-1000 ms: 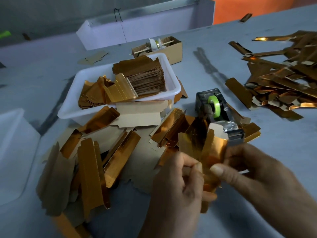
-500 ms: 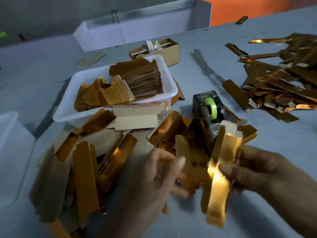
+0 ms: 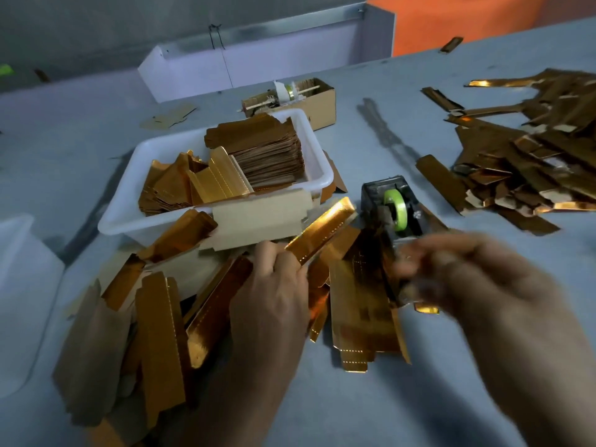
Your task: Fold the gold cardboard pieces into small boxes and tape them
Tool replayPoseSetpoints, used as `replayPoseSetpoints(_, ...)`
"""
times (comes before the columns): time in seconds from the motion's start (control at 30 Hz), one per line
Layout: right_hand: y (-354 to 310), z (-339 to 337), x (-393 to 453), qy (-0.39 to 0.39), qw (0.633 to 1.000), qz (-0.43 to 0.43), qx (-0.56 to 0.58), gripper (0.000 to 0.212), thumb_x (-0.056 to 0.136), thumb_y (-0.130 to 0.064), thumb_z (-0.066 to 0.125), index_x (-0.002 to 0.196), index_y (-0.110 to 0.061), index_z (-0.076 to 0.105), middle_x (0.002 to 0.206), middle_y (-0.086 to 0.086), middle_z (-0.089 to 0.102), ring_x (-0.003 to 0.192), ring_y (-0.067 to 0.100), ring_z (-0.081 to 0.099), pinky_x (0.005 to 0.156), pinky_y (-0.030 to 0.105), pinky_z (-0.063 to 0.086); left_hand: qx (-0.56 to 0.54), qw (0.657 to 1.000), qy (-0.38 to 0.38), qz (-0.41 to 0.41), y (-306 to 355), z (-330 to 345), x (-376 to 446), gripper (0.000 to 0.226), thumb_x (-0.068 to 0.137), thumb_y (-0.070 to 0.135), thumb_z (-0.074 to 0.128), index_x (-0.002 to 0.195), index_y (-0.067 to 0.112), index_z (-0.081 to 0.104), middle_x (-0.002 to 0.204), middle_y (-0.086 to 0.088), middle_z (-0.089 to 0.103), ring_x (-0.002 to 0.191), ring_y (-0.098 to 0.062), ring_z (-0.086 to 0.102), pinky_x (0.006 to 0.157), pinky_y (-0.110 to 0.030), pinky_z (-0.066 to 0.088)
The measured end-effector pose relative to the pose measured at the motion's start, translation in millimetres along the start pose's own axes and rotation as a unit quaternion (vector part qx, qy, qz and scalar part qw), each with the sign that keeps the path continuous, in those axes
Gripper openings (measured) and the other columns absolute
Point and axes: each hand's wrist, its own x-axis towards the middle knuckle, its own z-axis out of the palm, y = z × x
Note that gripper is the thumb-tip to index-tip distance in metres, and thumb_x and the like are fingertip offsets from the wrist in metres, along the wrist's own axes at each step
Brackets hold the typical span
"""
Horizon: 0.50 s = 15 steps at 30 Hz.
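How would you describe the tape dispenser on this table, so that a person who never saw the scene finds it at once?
Start from the white plastic tub full of stacked gold cardboard, near the middle of the grey table. Just to its right stands the tape dispenser, a dark block beyond the blurred right hand. It alone is not gold or brown, and it carries a bright green roll.

A grey table (image 3: 419, 398) fills the frame. On it are seen a white tub (image 3: 317, 162) at centre, a brown box (image 3: 322, 101) behind it, a tape dispenser (image 3: 392, 208) right of centre, and gold pieces heaped at lower left (image 3: 154, 333) and upper right (image 3: 529, 150).
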Motion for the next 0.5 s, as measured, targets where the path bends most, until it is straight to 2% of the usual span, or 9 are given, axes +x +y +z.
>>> replayPoseSetpoints(0.07,3,27,-15,-0.100,0.991,0.087,0.013,0.015,0.082,-0.028,0.057,0.089,-0.030,0.071,0.082,0.001,0.074,0.075,0.015,0.071,0.062,0.022,0.057,0.006,1.000,0.013,0.028,2,-8,-16,0.037,0.095,0.027,0.038,0.089,0.010,0.070,0.091,-0.007,0.064,0.085,-0.010,0.057,0.068,-0.010,0.029)
replayPoseSetpoints(0.13,13,39,-15,-0.130,0.980,0.149,0.019,0.028,0.070,-0.043,0.062,0.092,-0.028,0.069,0.084,-0.002,0.074,0.077,0.013,0.071,0.061,0.024,0.057,-0.003,0.999,0.015,0.047,8,-14,-24,0.036,0.099,0.023,0.037,0.084,0.012,0.067,0.090,-0.006,0.061,0.082,-0.008,0.050,0.064,-0.008,0.028)
replayPoseSetpoints(0.17,18,43,-12,-0.121,0.978,0.167,0.025,0.031,0.070,-0.045,0.063,0.094,-0.026,0.068,0.083,-0.001,0.073,0.075,0.012,0.070,0.059,0.023,0.055,-0.004,0.998,0.014,0.056,10,-15,-28,0.035,0.100,0.021,0.037,0.082,0.012,0.066,0.090,-0.005,0.061,0.079,-0.008,0.051,0.062,-0.010,0.030)
replayPoseSetpoints(0.2,21,46,-10,-0.107,0.978,0.174,0.036,0.027,0.074,-0.042,0.065,0.094,-0.024,0.068,0.080,0.001,0.073,0.071,0.012,0.068,0.058,0.025,0.053,-0.004,0.996,0.039,0.076,12,-13,-32,0.032,0.097,0.020,0.040,0.079,0.012,0.065,0.090,-0.005,0.061,0.074,-0.011,0.055,0.058,-0.014,0.037)
replayPoseSetpoints(0.27,29,50,-4,-0.084,0.979,0.178,0.052,0.010,0.085,-0.025,0.063,0.093,-0.020,0.067,0.077,0.005,0.072,0.069,0.016,0.067,0.061,0.031,0.052,-0.059,0.990,0.070,0.109,18,-10,-41,0.022,0.089,0.019,0.049,0.074,0.011,0.063,0.091,-0.006,0.063,0.065,-0.016,0.060,0.052,-0.025,0.049)
replayPoseSetpoints(0.37,40,48,-2,-0.065,0.982,0.175,0.028,0.020,0.088,-0.003,0.055,0.095,-0.018,0.065,0.078,0.002,0.073,0.067,0.014,0.068,0.058,0.029,0.052,-0.105,0.984,0.072,0.125,18,-6,-47,0.026,0.084,0.035,0.052,0.072,0.014,0.063,0.097,-0.004,0.064,0.069,-0.014,0.061,0.052,-0.024,0.051)
replayPoseSetpoints(0.43,40,46,-4,-0.066,0.984,0.165,0.003,0.021,0.087,0.000,0.053,0.094,-0.017,0.065,0.078,0.002,0.074,0.067,0.016,0.069,0.056,0.029,0.051,-0.139,0.981,0.089,0.099,15,-10,-46,0.031,0.079,0.046,0.056,0.072,0.017,0.064,0.102,-0.002,0.060,0.077,-0.013,0.058,0.055,-0.025,0.050)
replayPoseSetpoints(0.5,41,42,-7,-0.070,0.985,0.157,-0.013,0.018,0.089,-0.004,0.055,0.094,-0.019,0.065,0.080,0.001,0.074,0.071,0.016,0.070,0.062,0.032,0.054,-0.137,0.982,0.109,0.065,13,-12,-44,0.026,0.078,0.044,0.063,0.077,0.018,0.066,0.112,-0.001,0.050,0.087,-0.016,0.056,0.059,-0.023,0.051)
